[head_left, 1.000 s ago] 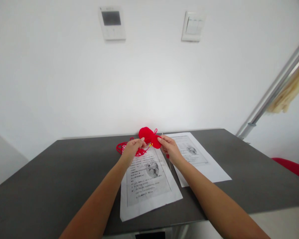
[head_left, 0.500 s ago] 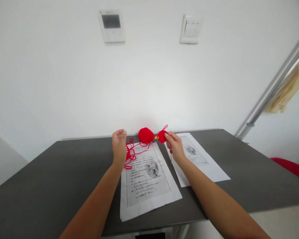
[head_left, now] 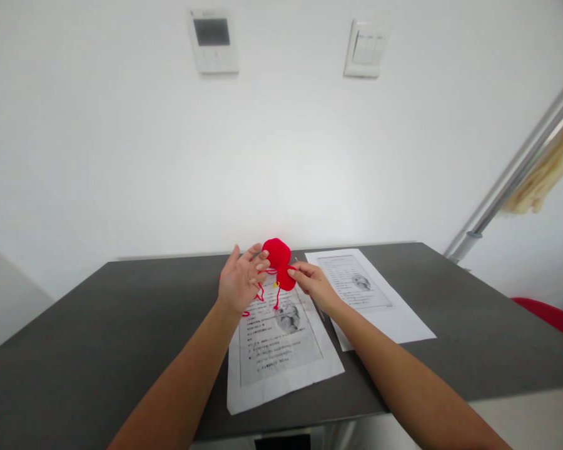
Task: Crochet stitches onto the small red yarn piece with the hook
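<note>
My right hand [head_left: 312, 284] pinches a small round piece of red crochet work [head_left: 286, 278] at its right edge. A yellow stitch marker [head_left: 276, 284] and a hanging strand of red yarn [head_left: 276, 300] show at the piece's left side. Beside it my left hand [head_left: 244, 278] is open, palm turned up and fingers spread; whether yarn runs over its fingers I cannot tell. Just behind both hands sits a ball of red yarn [head_left: 276, 252]. Loose yarn partly hides behind the left hand. A thin stick, maybe a crochet hook, shows partly by my right hand.
Two printed sheets lie on the dark grey table [head_left: 159, 337]: a nearer sheet [head_left: 286, 390] under the hands and a second sheet [head_left: 394, 322] to the right. A white wall rises behind. A metal rail [head_left: 511, 169] and a red chair edge [head_left: 548, 317] are at the right.
My right hand has brought the crochet piece left and down, in front of the yarn ball. My left hand has opened, turned palm up and moved slightly right.
</note>
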{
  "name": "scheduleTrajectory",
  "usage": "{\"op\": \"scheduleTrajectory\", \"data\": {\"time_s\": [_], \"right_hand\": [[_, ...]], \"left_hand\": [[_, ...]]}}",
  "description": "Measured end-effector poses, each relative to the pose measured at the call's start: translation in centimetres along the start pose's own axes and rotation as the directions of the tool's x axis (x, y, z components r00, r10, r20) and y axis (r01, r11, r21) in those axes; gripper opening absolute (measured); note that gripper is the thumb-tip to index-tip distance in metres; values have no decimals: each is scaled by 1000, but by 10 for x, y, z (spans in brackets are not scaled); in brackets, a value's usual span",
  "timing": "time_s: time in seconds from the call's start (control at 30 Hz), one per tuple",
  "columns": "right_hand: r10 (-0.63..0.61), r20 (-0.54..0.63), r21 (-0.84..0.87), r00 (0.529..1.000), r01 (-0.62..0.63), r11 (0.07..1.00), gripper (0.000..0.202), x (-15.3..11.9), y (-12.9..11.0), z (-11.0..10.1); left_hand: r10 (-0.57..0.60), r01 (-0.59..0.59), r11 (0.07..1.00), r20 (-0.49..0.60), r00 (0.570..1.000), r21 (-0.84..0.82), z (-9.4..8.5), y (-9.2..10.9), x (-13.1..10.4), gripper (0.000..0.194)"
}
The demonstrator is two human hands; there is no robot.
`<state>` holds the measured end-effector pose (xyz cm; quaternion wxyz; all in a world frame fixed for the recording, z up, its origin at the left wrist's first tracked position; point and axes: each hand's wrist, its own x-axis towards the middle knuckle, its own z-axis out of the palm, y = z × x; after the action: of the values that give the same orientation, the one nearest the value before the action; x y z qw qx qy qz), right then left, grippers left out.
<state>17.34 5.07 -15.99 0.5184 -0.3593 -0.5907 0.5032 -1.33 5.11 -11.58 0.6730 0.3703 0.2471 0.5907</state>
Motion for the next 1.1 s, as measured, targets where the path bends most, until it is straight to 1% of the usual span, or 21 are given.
{"op": "scheduleTrajectory", "data": {"time_s": [0.03,0.07,0.1,0.13,0.17,0.2,0.23,0.27,0.3,0.33,0.43,0.5,0.57,0.63,0.73,0.8,0.87,0.9,1.03,1.1], "right_hand": [[10,17,-1,1000,-10,1000,35,0,1,1],[21,34,-1,999,-21,1000,36,0,2,3],[32,49,0,998,-32,999,37,-1,2,4],[41,59,5,997,-41,999,37,-1,3,6],[48,62,13,997,-49,999,38,-1,4,7],[53,58,22,997,-54,998,38,-2,4,8],[56,47,33,997,-58,998,38,-2,4,8],[58,32,45,998,-60,997,38,-1,4,7],[59,12,56,998,-59,997,38,-1,4,6],[57,-8,67,998,-57,996,38,-1,4,5],[45,-60,88,997,-40,995,39,1,3,1],[36,-72,87,997,-29,996,38,1,3,0],[27,-68,75,997,-22,997,36,1,3,1],[18,-54,61,998,-15,998,34,1,5,3],[16,-27,57,1000,-14,998,27,1,10,6],[26,-8,72,1000,-26,997,19,2,13,6],[46,17,104,999,-47,993,13,3,16,6],[56,32,127,998,-60,990,13,3,17,6],[91,74,233,993,-106,967,29,6,19,3],[104,75,274,992,-121,954,32,7,19,1]], "left_hand": [[19,-19,999,3,1000,-27,0,3,0,38],[70,-70,997,2,998,-39,-1,4,0,35],[154,-154,988,-1,988,-14,-1,3,0,33],[267,-266,961,4,964,75,-2,0,1,32],[386,-384,899,30,922,211,-3,-4,2,34],[491,-482,788,81,867,383,-4,-8,3,37],[551,-534,652,147,821,539,-5,-13,3,39],[573,-551,565,189,798,614,-6,-16,3,41],[579,-554,495,221,785,670,-8,-19,3,40],[574,-550,461,238,783,697,-9,-21,3,38],[531,-522,406,271,803,750,-12,-21,2,22],[482,-486,386,278,831,784,-14,-19,3,23],[431,-437,392,259,865,809,-14,-20,5,22],[381,-377,427,215,899,822,-14,-23,7,19],[300,-280,515,136,944,810,-13,-31,10,24],[253,-222,582,86,964,782,-15,-34,13,29],[220,-174,646,37,975,744,-18,-36,16,31],[209,-152,674,11,978,723,-21,-35,18,32],[181,-92,763,-75,981,640,-30,-32,25,35],[173,-80,795,-100,980,601,-33,-31,26,37]]}}
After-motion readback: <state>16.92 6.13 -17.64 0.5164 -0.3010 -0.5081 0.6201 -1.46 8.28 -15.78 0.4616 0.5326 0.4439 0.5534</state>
